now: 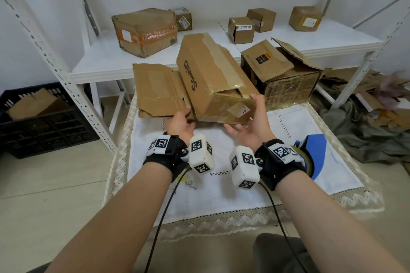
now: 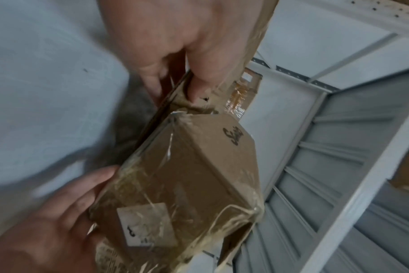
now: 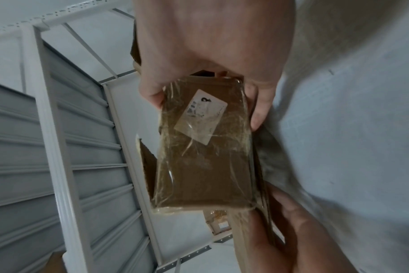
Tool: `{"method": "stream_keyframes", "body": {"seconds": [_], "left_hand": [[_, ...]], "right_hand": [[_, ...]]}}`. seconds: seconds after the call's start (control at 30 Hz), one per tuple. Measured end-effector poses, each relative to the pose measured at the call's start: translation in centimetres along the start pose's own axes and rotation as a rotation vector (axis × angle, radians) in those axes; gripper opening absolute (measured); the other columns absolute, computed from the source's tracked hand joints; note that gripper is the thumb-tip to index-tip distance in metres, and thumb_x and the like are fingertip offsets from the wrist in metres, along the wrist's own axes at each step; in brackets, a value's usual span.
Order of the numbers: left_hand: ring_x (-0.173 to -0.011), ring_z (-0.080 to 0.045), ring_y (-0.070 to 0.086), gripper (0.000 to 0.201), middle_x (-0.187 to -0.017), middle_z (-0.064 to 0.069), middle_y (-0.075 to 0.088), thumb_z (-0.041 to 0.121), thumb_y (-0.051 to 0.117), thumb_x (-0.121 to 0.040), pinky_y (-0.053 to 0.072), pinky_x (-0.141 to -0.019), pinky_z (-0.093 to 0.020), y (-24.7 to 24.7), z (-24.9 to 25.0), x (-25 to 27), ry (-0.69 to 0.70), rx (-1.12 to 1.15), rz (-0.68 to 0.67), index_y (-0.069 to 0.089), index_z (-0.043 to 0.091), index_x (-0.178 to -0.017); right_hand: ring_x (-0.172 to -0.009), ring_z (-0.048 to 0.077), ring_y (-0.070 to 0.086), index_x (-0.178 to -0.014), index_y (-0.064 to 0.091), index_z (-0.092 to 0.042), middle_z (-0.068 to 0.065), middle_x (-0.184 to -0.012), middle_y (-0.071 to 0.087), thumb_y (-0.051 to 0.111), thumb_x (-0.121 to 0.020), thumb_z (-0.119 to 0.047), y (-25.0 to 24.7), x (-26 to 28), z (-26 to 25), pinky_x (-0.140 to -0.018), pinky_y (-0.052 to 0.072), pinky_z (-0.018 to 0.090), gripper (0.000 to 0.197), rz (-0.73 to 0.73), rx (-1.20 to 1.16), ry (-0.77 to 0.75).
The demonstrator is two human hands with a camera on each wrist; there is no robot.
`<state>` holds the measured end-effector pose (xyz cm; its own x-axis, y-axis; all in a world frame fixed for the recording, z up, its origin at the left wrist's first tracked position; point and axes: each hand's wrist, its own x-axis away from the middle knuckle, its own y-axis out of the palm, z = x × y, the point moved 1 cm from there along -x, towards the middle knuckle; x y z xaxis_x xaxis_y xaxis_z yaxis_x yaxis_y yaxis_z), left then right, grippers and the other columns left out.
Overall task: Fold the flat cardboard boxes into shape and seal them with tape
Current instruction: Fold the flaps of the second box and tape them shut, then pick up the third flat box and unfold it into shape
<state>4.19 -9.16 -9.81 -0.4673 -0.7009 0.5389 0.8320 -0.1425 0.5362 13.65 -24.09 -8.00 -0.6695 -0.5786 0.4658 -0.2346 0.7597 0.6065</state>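
Note:
A long brown cardboard box (image 1: 213, 77) with black handwriting and glossy tape over its near end is tilted above the table. My left hand (image 1: 188, 115) grips its lower left corner. My right hand (image 1: 241, 112) holds the right side, thumb up on the side and fingers underneath. In the left wrist view my left hand (image 2: 175, 86) pinches an edge at the box (image 2: 194, 175) corner. The right wrist view shows my right hand (image 3: 207, 113) wrapped round the labelled end of the box (image 3: 203, 157). A flattened cardboard box (image 1: 157, 91) lies just to its left. A blue tape dispenser (image 1: 315, 155) sits behind my right wrist.
The table has a white lace-edged cloth (image 1: 221, 188). An open printed box (image 1: 284, 77) stands at its far right. Behind it a white shelf (image 1: 111, 66) carries several taped boxes. A black crate (image 1: 44, 117) stands on the floor at left, and cardboard scraps (image 1: 366, 86) lie at right.

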Motion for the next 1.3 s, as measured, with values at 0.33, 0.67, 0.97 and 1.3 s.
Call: {"method": "stream_keyframes", "body": {"seconds": [0.33, 0.67, 0.97, 1.3], "left_hand": [[-0.106, -0.029, 0.067, 0.042, -0.122, -0.011, 0.066, 0.013, 0.066, -0.085, 0.058, -0.093, -0.049, -0.5, 4.5, 0.4, 0.329, 0.008, 0.221, 0.054, 0.008, -0.124], [-0.118, -0.026, 0.061, 0.057, -0.125, -0.006, 0.062, 0.036, 0.056, -0.087, 0.051, -0.099, -0.038, -4.5, 6.8, 0.9, 0.481, 0.067, 0.425, 0.054, 0.008, -0.136], [-0.125, -0.031, 0.056, 0.042, -0.143, -0.020, 0.052, 0.010, 0.044, -0.107, 0.046, -0.086, -0.016, -3.8, 7.1, 3.9, 0.599, -0.010, 0.483, 0.041, -0.005, -0.146], [-0.129, -0.033, 0.054, 0.049, -0.144, -0.022, 0.053, 0.028, 0.043, -0.108, 0.042, -0.094, -0.026, -5.8, 9.1, 4.2, 0.540, 0.020, 0.534, 0.043, -0.003, -0.146]], "right_hand": [[-0.103, 0.025, 0.068, -0.126, 0.058, -0.023, 0.012, -0.118, 0.064, 0.069, -0.087, -0.052, 0.3, 0.4, -1.1, -0.097, 0.057, 0.043, 0.050, 0.010, 0.031, -0.103], [-0.106, 0.029, 0.069, -0.130, 0.058, -0.018, 0.013, -0.120, 0.069, 0.090, -0.063, -0.046, -0.6, -0.3, -0.9, -0.078, 0.063, 0.044, 0.079, 0.147, -0.041, -0.111], [-0.106, 0.021, 0.058, -0.142, 0.044, -0.018, 0.005, -0.130, 0.054, 0.083, -0.059, -0.071, -0.9, -1.0, 0.1, -0.077, 0.054, 0.031, 0.106, 0.298, 0.087, -0.130], [-0.121, 0.033, 0.054, -0.148, 0.036, -0.011, 0.015, -0.138, 0.053, 0.073, -0.047, -0.091, -1.5, -1.6, 0.2, -0.107, 0.046, 0.051, 0.134, 0.401, 0.308, -0.157]]}}
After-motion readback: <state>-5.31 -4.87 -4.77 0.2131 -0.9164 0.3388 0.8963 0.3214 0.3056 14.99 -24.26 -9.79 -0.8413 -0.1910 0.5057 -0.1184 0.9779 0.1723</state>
